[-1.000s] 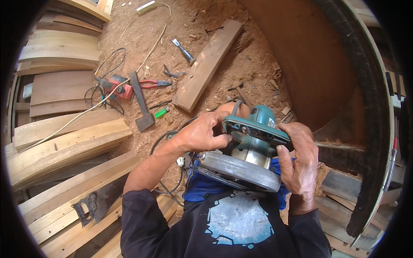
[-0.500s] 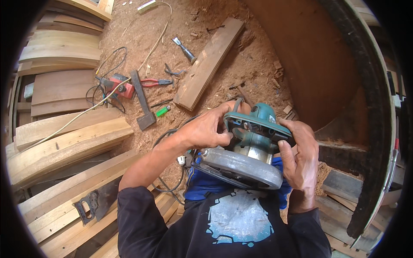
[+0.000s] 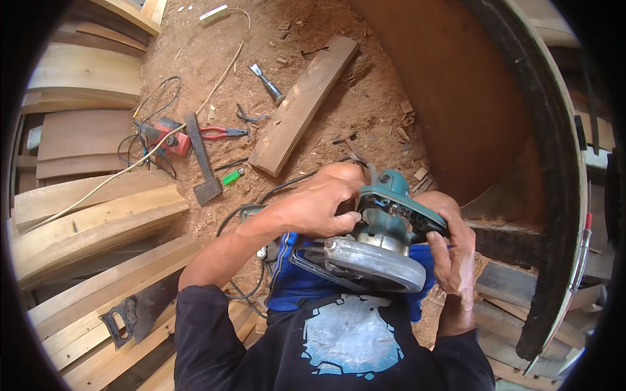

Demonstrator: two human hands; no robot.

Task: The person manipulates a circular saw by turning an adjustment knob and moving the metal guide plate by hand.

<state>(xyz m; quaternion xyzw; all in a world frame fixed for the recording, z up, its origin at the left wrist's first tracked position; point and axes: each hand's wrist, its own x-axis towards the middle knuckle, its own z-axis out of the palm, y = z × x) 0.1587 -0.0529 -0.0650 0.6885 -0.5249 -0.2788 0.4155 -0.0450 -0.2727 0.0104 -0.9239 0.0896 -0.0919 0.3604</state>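
A teal circular saw (image 3: 390,186) with a grey metal blade guard (image 3: 377,263) rests across my lap, its handle side facing up and away from me. My right hand (image 3: 454,238) clasps the far right end of its handle, thumb on the near side. At the handle's left end, my left hand (image 3: 323,203) is curled with thumb and forefinger bent together against the saw; its other fingertips are hidden. Dark parts show in an opening along the handle. A black cord (image 3: 228,225) runs over the floor to the left of my lap.
On the sawdust floor lie a hammer (image 3: 203,163), red-handled pliers (image 3: 222,133), a green-handled tool (image 3: 233,176), a red power tool (image 3: 171,138), a chisel-like tool (image 3: 266,83) and a plank (image 3: 303,107). Stacked boards (image 3: 98,225) and a handsaw (image 3: 130,319) flank my left; a large curved wooden piece (image 3: 469,98) stands right.
My view has shifted slightly, so the floor items appear farther left. The saw has tilted a little and moved rightward relative to the floor, with both hands still on it.
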